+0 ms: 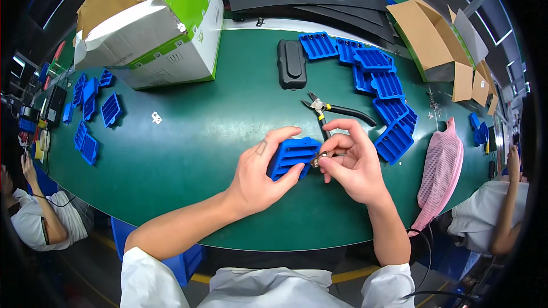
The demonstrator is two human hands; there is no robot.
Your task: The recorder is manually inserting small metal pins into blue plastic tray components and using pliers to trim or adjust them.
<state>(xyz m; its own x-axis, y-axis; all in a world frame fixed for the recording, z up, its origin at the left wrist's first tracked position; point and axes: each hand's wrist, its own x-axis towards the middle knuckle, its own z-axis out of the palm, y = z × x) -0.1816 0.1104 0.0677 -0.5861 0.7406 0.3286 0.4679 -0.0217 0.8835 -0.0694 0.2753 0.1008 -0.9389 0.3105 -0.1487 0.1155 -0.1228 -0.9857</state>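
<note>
My left hand (254,175) is closed round a blue plastic battery holder (292,153) with several long slots, its thumb on the near edge. The holder is tilted above the green table. Close against its right side, my right hand (357,166) pinches a small metal clip (317,161) between thumb and fingers. Part of the clip is hidden by the fingertips, and I cannot tell whether it touches the holder. Just beyond my right hand lie diagonal cutters (351,112) with black and yellow handles, jaws apart.
More blue holders (394,141) curve along the right; others (112,109) lie at the left. A black case (292,64) sits at the back. A green-and-white carton (171,57) and a brown carton (422,37) flank it. A pink mesh pouch (440,165) lies right. People sit at both sides.
</note>
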